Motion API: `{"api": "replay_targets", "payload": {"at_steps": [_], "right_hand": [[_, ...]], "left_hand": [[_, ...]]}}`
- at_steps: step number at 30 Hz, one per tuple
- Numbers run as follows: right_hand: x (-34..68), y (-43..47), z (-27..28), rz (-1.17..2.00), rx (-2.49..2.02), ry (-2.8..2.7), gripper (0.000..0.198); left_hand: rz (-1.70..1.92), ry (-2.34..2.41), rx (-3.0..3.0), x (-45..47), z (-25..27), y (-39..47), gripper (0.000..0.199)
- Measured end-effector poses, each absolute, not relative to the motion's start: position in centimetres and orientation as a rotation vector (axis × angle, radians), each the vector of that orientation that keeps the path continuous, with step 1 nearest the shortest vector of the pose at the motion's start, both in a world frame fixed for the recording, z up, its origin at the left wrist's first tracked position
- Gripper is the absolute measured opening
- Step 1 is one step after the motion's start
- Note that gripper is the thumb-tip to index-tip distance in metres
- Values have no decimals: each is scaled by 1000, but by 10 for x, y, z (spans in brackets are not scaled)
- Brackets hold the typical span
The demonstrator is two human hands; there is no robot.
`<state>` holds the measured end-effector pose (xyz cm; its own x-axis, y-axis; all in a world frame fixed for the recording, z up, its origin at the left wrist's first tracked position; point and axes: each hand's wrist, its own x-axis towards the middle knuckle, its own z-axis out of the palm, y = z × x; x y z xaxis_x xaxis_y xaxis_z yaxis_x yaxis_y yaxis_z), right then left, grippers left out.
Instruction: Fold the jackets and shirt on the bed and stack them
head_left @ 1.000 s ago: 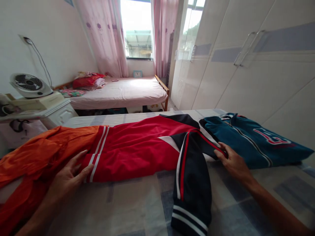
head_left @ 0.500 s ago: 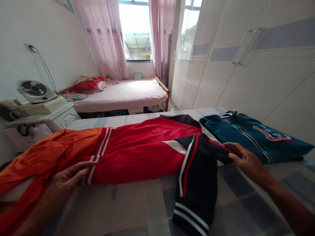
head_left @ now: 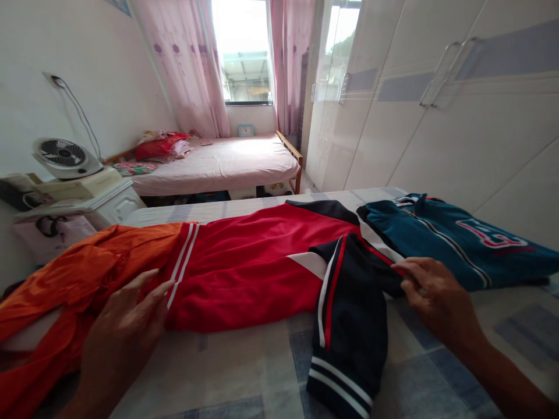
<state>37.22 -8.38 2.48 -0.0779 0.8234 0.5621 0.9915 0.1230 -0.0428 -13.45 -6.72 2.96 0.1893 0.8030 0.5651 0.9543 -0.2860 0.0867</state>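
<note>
A red jacket (head_left: pixel 257 262) with navy shoulders and sleeves lies stretched out across the bed, front to back layers flat. My left hand (head_left: pixel 126 326) is at its white-striped hem, fingers bent over the cloth and gripping the edge; the thumb is partly hidden. At the collar end, my right hand (head_left: pixel 432 291) pinches the navy cloth with red and white trim. One navy sleeve (head_left: pixel 349 326) with white cuff stripes hangs toward me over the bedding. A folded teal jacket (head_left: pixel 454 238) lies just beyond my right hand. Orange clothing (head_left: pixel 100 262) spreads beside my left hand.
Blue-and-white checked bedding (head_left: pixel 244 372) lies under the clothes. Beyond are a pink-covered bed (head_left: pixel 222 163) and a white wardrobe (head_left: pixel 471 139). A small fan (head_left: pixel 65 156) stands on a white cabinet (head_left: pixel 117 201) at left.
My left hand has come up and slightly right along the hem, its fingers more spread. My right hand has shifted slightly left, still at the collar end. The jacket has barely moved.
</note>
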Motion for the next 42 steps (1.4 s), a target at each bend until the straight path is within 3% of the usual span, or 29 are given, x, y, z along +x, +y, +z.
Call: {"api": "replay_targets", "payload": {"at_steps": [4, 7, 14, 20, 22, 27, 31, 35, 38, 42], "right_hand": [[362, -83, -2, -243, -1705, -2027, 22], [364, -82, -20, -226, -1736, -2023, 24], [363, -84, -22, -247, -1751, -2008, 24], [360, -85, -20, -305, -1724, -2002, 24], [359, -85, -20, -322, -1718, -1992, 25], [358, -86, -17, -299, -1716, -1994, 23], [358, -87, -15, -288, -1725, -2003, 24], [359, -86, -15, -329, -1725, -2003, 24], [359, -86, -15, -359, -1721, -2006, 25], [357, -89, -16, -383, -1741, -2027, 24]], "left_hand": [[-504, -1459, -2473, -124, 8, -53, 42], [-383, -1502, -2515, -124, -10, -42, 47], [-762, -1427, -2660, -29, 15, -90, 36], [-779, -1398, -2995, 62, -7, -117, 78], [-732, -1593, -3021, 73, -11, -113, 74], [-818, -1804, -3279, 72, 38, -82, 17], [-1234, -1486, -2941, 44, 114, -46, 20], [-1328, -1196, -2418, 2, 154, -31, 16], [-1082, -1108, -2367, -34, 134, -32, 20], [-677, -1100, -2414, -82, 69, -37, 28]]}}
